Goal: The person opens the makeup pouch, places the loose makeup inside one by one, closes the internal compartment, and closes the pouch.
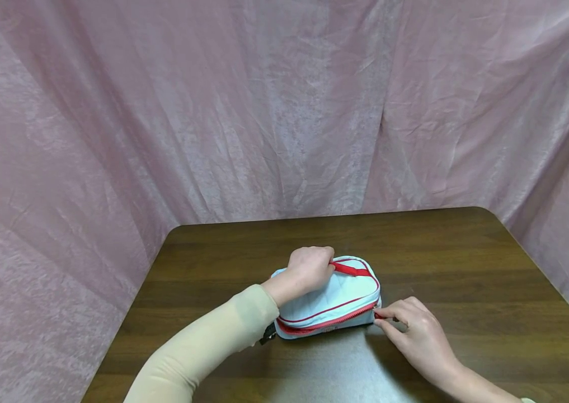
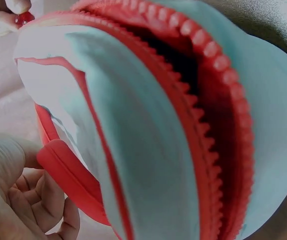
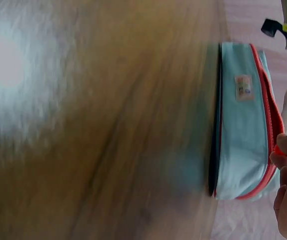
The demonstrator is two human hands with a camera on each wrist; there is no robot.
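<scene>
On the wooden table sits a light blue zip pouch [image 1: 324,299] with red piping and a red carry handle [image 1: 352,270]. My left hand [image 1: 310,267] grips the handle from above, its fingers curled around the strap. At the pouch's right end, my right hand [image 1: 417,334] pinches the red zipper pull [image 2: 24,19] between thumb and fingertips. Along the front the red zipper [image 2: 203,135] gapes apart, its two rows of teeth separated and a dark red inside showing in the left wrist view. A small label [image 3: 244,88] marks the front wall.
The brown wooden table [image 1: 234,246] extends around the pouch, with rounded far corners. Behind and beside it hangs a pink velvet curtain [image 1: 284,112]. A dark wrist-camera mount [image 1: 268,334] on the left wrist shows at the pouch's left end.
</scene>
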